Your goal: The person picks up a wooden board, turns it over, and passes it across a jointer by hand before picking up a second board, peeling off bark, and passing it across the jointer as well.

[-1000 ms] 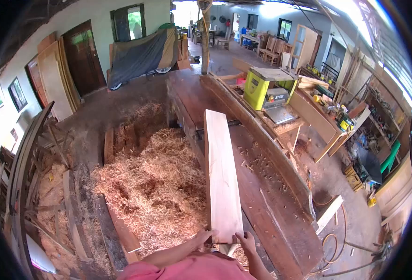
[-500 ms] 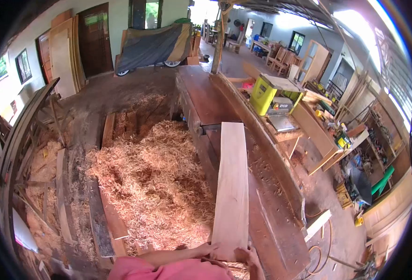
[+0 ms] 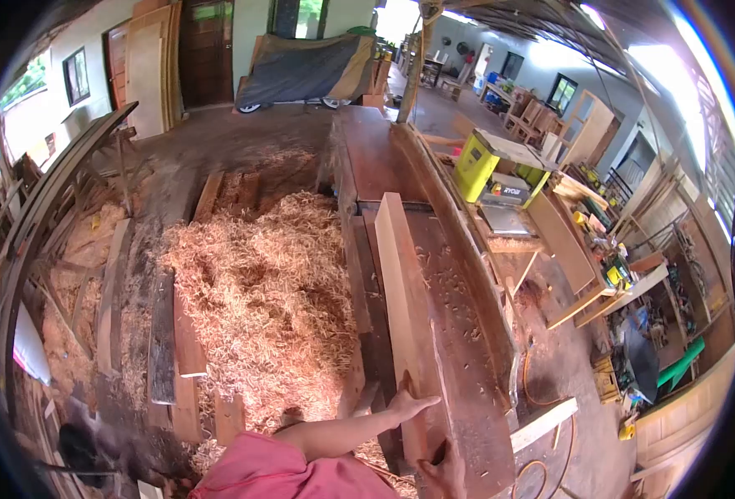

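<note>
Okay, so we've got one pale plank (image 3: 400,303) lying lengthwise on the dark workbench (image 3: 471,366), its near end by our body and its far end pointing across the shop. It looks tipped up towards its edge, since we see it so narrow, but we can't tell if it's properly upright. Our left hand (image 3: 409,406) sits on it a bit farther up with the fingers spread, probably to steady it; whether that's a pinch or just a press, we can't say. Our right hand (image 3: 446,474) is grasping the near end, which we'd guess gives the most control over the length out front, with the bench likely taking most of the weight. The raised rail (image 3: 459,241) runs along the right, maybe as a side stop. Left of the bench is a big heap of shavings (image 3: 259,283), seemingly where the waste collects. Far right, the green planer (image 3: 504,179) has its own stand, and on the far left the long boards (image 3: 51,200) are propped off the floor, presumably to keep them out of the mess.
</note>
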A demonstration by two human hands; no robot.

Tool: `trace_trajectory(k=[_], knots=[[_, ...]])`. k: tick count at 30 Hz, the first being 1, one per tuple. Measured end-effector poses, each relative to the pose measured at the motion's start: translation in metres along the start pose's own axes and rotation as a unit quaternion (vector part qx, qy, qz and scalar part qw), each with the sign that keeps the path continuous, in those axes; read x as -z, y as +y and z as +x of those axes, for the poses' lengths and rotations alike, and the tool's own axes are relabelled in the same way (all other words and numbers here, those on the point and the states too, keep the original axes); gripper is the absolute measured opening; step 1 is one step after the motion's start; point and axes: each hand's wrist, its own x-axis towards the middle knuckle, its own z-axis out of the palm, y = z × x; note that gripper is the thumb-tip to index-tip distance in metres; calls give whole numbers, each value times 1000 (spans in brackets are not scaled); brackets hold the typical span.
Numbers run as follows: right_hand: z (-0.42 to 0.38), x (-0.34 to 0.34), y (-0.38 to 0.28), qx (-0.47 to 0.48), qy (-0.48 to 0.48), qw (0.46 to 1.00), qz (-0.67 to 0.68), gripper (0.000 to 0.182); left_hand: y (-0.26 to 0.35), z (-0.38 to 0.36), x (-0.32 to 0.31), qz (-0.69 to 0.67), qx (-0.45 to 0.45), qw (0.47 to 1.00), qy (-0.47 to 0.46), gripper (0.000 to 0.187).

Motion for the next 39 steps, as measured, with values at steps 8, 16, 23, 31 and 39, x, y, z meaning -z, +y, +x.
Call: trace_trajectory(k=[8,16,23,31,39], knots=[[2,0,-17,-66,-58,994,60,89,7,-10,3,-80,-41,996,23,142],[76,-25,-25,-50,-33,998,24,85,8,63,27,-119,-49,990,56,136],[138,-39,-51,-17,-10,1000,24,81,9,127,51,-46,-22,995,81,135],[219,-59,-71,-4,-20,999,49,74,11,166,84,-138,-13,989,57,127],[420,-134,-116,18,1,1000,-17,81,-36,157,126,424,-83,888,155,74]])
